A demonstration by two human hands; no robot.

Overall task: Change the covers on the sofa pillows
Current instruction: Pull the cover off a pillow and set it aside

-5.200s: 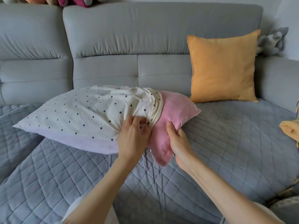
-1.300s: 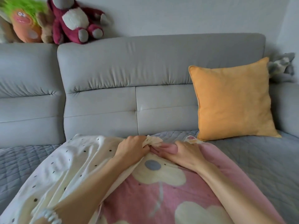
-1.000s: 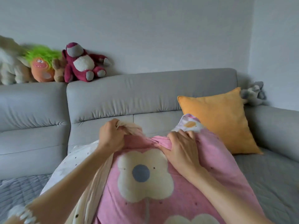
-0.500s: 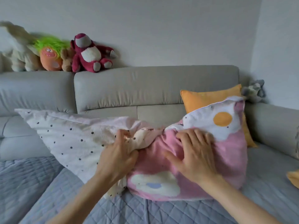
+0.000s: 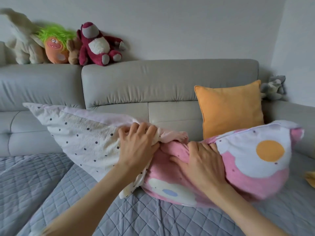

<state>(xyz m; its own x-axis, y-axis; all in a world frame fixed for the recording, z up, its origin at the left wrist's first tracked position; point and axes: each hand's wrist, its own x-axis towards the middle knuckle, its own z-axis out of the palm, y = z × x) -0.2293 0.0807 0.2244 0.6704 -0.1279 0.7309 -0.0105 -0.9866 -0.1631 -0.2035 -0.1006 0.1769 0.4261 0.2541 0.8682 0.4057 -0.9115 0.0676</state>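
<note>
Since half a second ago, pillow (image 5: 238,160) sinks lower across the sofa (image 5: 153,86). Left hand (image 5: 138,147) pinches bunched cover (image 5: 81,138); right hand (image 5: 201,162) presses flat, fingers spread. Best anchor the pillow, peel the cover leftward evenly.

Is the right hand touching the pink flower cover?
Touching. In the head view the right hand lies flat on the pink flower cover, its fingers pressing into the fabric.

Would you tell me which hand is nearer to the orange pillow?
Right. The right hand presses the pink flowered pillow just below the orange pillow; the left hand grips the dotted cover farther left.
</note>
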